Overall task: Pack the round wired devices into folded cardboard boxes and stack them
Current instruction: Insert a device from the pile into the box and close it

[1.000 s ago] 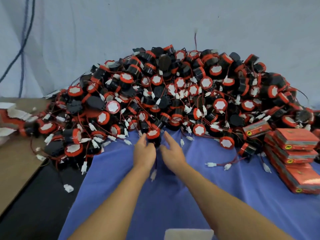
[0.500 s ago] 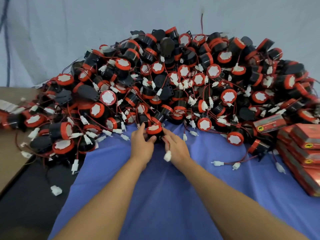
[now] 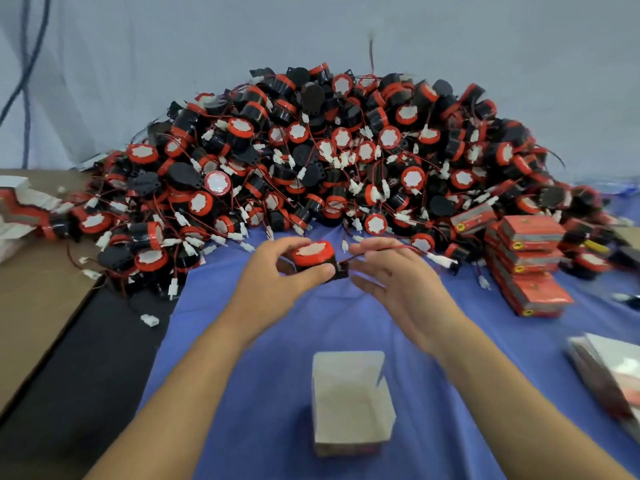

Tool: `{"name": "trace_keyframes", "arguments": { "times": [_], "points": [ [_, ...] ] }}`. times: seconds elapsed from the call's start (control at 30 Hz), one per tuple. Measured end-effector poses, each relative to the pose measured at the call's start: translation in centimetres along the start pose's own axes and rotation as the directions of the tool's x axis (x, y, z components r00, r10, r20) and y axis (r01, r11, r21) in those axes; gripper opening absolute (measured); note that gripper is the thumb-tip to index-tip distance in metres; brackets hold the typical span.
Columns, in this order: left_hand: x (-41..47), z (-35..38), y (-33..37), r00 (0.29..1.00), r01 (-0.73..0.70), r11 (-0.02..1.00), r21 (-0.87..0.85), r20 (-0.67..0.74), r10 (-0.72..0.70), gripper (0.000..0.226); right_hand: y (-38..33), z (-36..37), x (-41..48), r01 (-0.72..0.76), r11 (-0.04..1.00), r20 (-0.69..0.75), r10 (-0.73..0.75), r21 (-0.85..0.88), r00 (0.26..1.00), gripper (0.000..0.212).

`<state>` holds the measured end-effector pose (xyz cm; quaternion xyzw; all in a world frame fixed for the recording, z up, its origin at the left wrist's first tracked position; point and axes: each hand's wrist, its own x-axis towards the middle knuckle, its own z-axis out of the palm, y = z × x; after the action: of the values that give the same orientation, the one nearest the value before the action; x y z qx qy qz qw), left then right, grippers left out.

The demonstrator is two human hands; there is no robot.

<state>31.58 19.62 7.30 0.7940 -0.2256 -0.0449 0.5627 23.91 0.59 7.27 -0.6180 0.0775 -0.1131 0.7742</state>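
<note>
**One device lifted clear of the heap**

Head view: motion blur softens the right hand (image 3: 391, 275) and the open cardboard box (image 3: 349, 403), whose inside cannot be read. Flat packaging at the right edge (image 3: 613, 368) and at the left edge (image 3: 20, 209) is cut off.

The left hand (image 3: 273, 271) grips a round device (image 3: 313, 256) between thumb and curled fingers, above the worktop's blue cloth (image 3: 277, 375) and just in front of the big pile of devices (image 3: 329, 150). Its red wire (image 3: 388, 251) runs across the right hand's straight, spread fingers to a white connector (image 3: 443, 260). The box stands near, below both hands. Closed red boxes (image 3: 530, 265) are stacked to the right.
</note>
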Motion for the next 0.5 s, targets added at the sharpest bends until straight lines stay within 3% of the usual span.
{"name": "trace_keyframes", "arguments": {
  "times": [0.13,0.27,0.5],
  "points": [
    [-5.4,0.1,3.4,0.993,-0.090,0.991,0.101,-0.063,0.097,0.056,-3.2,-0.4,-4.8,0.093,0.992,-0.100,-0.101,-0.088,0.990,0.016],
    [-9.1,0.6,5.5,0.982,-0.174,0.963,0.207,-0.032,0.184,0.059,-4.8,-0.4,-8.9,0.156,0.974,-0.153,-0.182,-0.163,0.971,0.010],
    [-12.5,1.3,5.4,0.986,-0.166,0.913,0.372,0.062,0.153,0.058,-4.6,0.2,-12.7,0.113,0.899,-0.192,-0.211,-0.424,0.958,0.008]
  ]
}}
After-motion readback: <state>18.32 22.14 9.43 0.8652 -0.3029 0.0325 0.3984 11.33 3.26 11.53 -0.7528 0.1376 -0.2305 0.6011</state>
